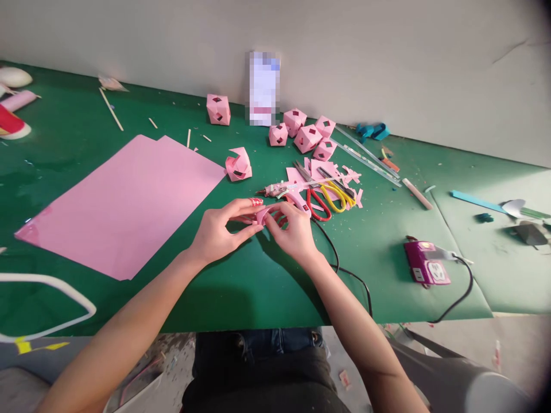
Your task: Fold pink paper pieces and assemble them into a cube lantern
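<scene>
Between my two hands, above the green table, is a small folded piece of pink paper (262, 216). My left hand (219, 232) pinches it from the left; a red-and-white wrap shows on one fingertip. From the right, my right hand (293, 229) grips the same piece, its fingers partly hiding it. Just beyond the hands lie a pink glue gun (297, 192), red-handled scissors (317, 203) and yellow-handled scissors (340, 195) on pink paper scraps (355, 175). A partly open pink paper shape (239, 165) sits beyond my left hand.
Pink paper sheets (129, 206) cover the table's left part. Several folded pink paper balls (307, 138) stand near the wall, by a propped phone (263, 89). A purple power box (426, 264) with a black cable (465, 289) lies right. A white frame (81, 295) is at left.
</scene>
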`<state>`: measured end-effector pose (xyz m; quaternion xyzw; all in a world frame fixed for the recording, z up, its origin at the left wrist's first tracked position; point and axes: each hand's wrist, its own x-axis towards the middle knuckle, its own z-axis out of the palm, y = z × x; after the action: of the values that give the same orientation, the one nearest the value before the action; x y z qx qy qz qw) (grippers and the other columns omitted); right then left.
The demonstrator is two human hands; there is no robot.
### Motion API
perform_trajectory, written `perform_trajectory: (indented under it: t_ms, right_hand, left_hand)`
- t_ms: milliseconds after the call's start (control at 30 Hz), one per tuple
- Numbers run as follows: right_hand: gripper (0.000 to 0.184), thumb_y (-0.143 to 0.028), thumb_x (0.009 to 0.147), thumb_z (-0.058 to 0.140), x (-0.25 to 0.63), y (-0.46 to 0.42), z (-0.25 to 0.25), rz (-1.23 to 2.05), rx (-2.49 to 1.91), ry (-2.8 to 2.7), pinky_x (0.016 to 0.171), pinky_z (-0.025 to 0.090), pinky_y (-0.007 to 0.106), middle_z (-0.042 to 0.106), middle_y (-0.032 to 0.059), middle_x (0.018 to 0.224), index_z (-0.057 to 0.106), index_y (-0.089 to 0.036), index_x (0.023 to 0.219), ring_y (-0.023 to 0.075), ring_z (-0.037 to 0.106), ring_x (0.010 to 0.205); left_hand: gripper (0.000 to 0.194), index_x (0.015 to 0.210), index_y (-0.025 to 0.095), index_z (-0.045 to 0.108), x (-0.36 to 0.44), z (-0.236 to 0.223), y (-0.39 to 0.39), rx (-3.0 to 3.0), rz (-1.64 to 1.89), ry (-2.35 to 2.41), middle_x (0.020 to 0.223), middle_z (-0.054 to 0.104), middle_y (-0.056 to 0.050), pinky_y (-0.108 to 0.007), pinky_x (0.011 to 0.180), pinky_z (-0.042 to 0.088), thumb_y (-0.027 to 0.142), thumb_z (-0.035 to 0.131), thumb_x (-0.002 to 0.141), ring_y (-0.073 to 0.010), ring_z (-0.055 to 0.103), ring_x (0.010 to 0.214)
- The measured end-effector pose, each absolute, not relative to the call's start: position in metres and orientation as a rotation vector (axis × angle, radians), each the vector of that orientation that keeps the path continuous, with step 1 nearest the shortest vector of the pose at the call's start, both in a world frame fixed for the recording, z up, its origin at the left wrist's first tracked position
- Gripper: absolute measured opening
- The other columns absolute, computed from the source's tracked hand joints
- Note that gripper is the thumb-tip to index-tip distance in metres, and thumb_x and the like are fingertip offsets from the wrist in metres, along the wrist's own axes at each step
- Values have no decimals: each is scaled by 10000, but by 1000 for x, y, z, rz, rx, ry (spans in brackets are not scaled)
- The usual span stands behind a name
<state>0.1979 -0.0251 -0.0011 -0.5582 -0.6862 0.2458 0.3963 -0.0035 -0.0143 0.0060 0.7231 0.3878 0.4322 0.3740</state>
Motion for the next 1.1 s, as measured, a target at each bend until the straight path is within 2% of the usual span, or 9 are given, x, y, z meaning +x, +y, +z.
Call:
perform_trajectory:
  t_ms: [167,333,433,533,667,767,867,967,1100]
  right_hand:
    - [266,-342,940,696,199,-28,0,433,-1439,-1791,712,591,345,778,99,1122,704,-209,1170,189,719,776]
    - [282,-365,1001,625,200,-31,5,555,-1291,-1637,732,597,344,749,109,1293,654,-240,1252,172,711,830]
    - [306,-458,1073,485,202,-30,6,810,-1326,-1437,650,549,315,778,81,1113,673,-233,1160,153,684,737]
    - [406,-624,995,606,203,-28,5,1076,-1359,-1398,564,461,289,729,17,836,694,-228,988,134,595,610]
    - [400,-573,934,702,201,-29,8,1065,-1344,-1512,583,397,292,622,-21,681,626,-221,758,123,501,600]
    - [393,-528,935,687,200,-30,11,976,-1338,-1486,569,374,294,575,-30,632,583,-230,702,123,467,585]
    - [397,-542,922,705,201,-29,9,935,-1332,-1364,576,413,294,600,-23,650,588,-234,700,130,510,603]
    - [391,-596,900,724,202,-27,7,1001,-1330,-1219,565,497,296,692,4,732,642,-239,763,159,625,655]
    - [339,-578,885,727,203,-24,6,1029,-1281,-1097,578,584,292,794,38,902,692,-243,910,199,767,790]
  left_hand:
    - [451,1278,228,715,0,6,-14,1847,1092,1020,1191,855,-58,-335,918,711,376,879,885,-219,858,933]
    - [583,1286,213,670,-3,15,-13,1507,1065,1044,1194,849,-96,-358,910,706,467,917,824,-248,849,981]
    - [647,1294,212,646,-5,18,-12,1371,1046,1042,1158,853,-102,-376,914,698,492,935,788,-283,840,1048]
    - [658,1300,222,646,-5,18,-13,1358,1013,1058,1161,851,-100,-402,953,678,511,933,784,-304,828,1092]
    - [600,1260,233,688,-2,17,-15,1431,948,1051,1170,848,-101,-406,948,659,538,917,797,-306,822,1086]
    - [568,1250,235,695,-2,16,-12,1471,954,1010,1216,835,-112,-381,913,652,528,906,811,-294,812,1101]
    - [528,1231,227,675,-7,15,-2,1458,1119,1053,1301,800,-130,-388,927,647,502,881,831,-281,794,1135]
    - [522,1217,233,622,-13,11,12,1393,1381,1307,1341,763,-131,-461,1025,629,435,872,805,-292,758,1211]
    - [647,1300,274,564,-16,6,33,1438,1278,1426,1500,643,-131,-551,1142,573,284,876,734,-349,617,1446]
